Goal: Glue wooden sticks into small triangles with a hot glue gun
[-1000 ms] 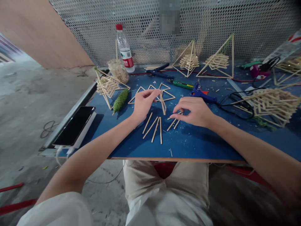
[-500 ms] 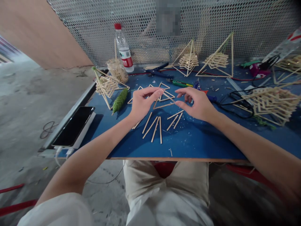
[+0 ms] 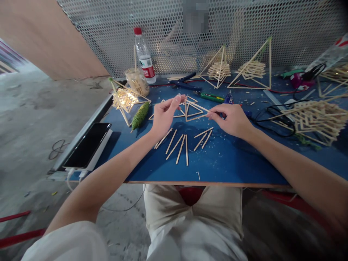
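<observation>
A triangle of thin wooden sticks (image 3: 194,118) is held just above the blue table between my two hands. My right hand (image 3: 230,117) pinches its right corner between thumb and fingers. At the upper left corner, the thumb and fingertips of my left hand (image 3: 164,114) are closed together; the exact contact there is partly hidden. More stick triangles (image 3: 192,98) lie flat behind the hands, partly covered. Several loose wooden sticks (image 3: 186,150) are spread on the table in front of my hands, with a few shorter ones (image 3: 199,141) to their right.
Left are a green yarn bundle (image 3: 140,116), a phone (image 3: 88,145) on a white block, and a water bottle (image 3: 145,58). Behind lie blue pliers (image 3: 187,84) and a green-handled tool (image 3: 212,97). Stick pyramids (image 3: 219,70) and black cables (image 3: 277,117) stand or lie around.
The triangle has turned and shifted slightly right. My right hand, whose fingers were apart, now pinches its right corner. Lights in the left pyramid now glow.
</observation>
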Motion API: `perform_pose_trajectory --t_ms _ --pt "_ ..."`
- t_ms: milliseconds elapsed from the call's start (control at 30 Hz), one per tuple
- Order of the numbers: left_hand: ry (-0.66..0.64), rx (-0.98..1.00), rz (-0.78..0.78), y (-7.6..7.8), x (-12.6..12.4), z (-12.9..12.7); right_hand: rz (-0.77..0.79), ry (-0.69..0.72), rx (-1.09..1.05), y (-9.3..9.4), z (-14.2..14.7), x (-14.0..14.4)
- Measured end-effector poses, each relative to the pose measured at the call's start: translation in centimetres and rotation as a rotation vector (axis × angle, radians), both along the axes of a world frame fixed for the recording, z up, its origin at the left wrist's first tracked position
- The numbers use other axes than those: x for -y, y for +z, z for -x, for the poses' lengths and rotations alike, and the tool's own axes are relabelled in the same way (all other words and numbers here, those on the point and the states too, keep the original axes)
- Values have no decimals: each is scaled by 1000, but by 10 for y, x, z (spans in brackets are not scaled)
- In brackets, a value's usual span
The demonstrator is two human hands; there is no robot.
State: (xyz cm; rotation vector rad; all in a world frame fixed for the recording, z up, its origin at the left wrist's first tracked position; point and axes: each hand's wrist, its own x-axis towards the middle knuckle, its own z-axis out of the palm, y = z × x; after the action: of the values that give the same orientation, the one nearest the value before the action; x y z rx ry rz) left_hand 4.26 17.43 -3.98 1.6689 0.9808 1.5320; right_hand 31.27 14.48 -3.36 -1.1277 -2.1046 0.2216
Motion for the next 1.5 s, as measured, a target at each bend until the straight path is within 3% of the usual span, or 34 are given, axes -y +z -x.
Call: perform_pose_trajectory --t_ms 200,500,733,1267,1500 --pt "-40 4 -37 -4 -4 2 -12 -8 32 -3 -3 -3" --pt "-15 -246 -99 0 -5 9 -45 -74 -68 1 -5 -5" --pt "-170 -295 0 -4 -5 9 -59 -89 -106 3 -9 -9" --pt "-182 -371 6 0 -3 8 -20 -153 -179 -1 -9 -10" --pt "-246 -351 115 2 -4 11 -31 -173 -187 1 -12 -11"
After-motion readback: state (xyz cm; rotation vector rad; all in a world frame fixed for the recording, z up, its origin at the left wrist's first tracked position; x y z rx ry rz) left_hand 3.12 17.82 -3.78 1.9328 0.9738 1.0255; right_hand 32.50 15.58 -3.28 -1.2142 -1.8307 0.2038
